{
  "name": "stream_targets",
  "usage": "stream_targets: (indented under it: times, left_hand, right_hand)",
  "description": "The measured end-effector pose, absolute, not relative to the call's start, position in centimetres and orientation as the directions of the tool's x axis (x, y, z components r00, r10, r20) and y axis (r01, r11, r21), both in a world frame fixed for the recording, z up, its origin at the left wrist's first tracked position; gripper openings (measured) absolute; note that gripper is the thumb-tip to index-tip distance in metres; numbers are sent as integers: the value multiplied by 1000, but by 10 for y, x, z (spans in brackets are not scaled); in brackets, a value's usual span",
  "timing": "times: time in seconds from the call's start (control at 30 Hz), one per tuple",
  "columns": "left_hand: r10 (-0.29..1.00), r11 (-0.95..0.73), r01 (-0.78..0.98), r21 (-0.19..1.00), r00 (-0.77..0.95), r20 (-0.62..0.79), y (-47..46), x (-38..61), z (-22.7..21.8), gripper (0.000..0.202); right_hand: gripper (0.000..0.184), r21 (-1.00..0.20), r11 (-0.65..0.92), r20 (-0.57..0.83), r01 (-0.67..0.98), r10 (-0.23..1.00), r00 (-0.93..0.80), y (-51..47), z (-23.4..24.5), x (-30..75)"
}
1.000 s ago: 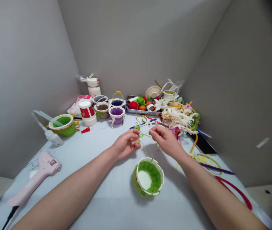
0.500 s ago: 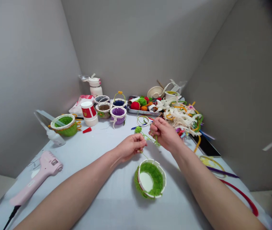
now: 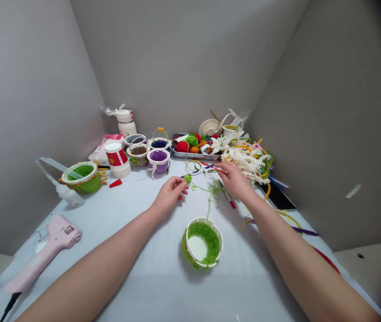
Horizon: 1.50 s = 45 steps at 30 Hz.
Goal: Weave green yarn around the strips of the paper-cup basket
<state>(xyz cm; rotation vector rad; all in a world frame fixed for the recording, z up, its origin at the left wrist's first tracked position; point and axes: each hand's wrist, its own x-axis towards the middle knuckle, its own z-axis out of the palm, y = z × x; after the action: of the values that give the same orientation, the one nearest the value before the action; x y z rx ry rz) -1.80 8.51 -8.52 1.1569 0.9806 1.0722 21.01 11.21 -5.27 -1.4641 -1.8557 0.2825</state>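
Observation:
In the middle of the table stands a small basket (image 3: 203, 243), its inside lined with green yarn and its white rim notched. A green strand runs from its rim to a loose tangle of green yarn (image 3: 215, 190). My left hand (image 3: 169, 196) has its fingers loosely bent and apart, beside a small green yarn ball (image 3: 187, 179). Over on the right, the fingers of my right hand (image 3: 234, 180) close on a slim red object (image 3: 218, 168) whose kind I cannot make out. Below that hand lies a red-ended pen (image 3: 230, 200).
At left lie a pink glue gun (image 3: 44, 255), a glue bottle (image 3: 71, 195) and a green basket (image 3: 82, 177). Several small baskets (image 3: 158, 162) and a yarn tray (image 3: 195, 155) line the back. White scraps (image 3: 244, 161) and a phone (image 3: 279, 197) are at right.
My hands have let go of the green strand, which now lies slack. My right hand has lowered to the slim red object. My left hand has moved beside the yarn ball. The view shifted slightly.

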Motion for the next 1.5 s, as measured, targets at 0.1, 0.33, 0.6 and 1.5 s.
stream_targets:
  times: [0.1, 0.33, 0.6, 1.5]
  left_hand:
    - [971, 11, -61, 998, 239, 4, 87, -21, -86, 28]
    - [834, -131, 111, 985, 550, 49, 66, -23, -37, 23]
    - [699, -353, 360, 863, 715, -12, 37, -23, -14, 22]
    - [609, -606, 519, 603, 790, -69, 49, -4, -15, 15]
  right_hand:
    - [48, -560, 424, 403, 712, 890, -213, 92, -53, 213]
    - [60, -743, 456, 37, 490, 758, -651, 31, -51, 196]
    - [21, -806, 362, 12, 468, 801, -598, 22, -63, 192]
    - [25, -739, 383, -70, 555, 775, -628, 18, -50, 206]
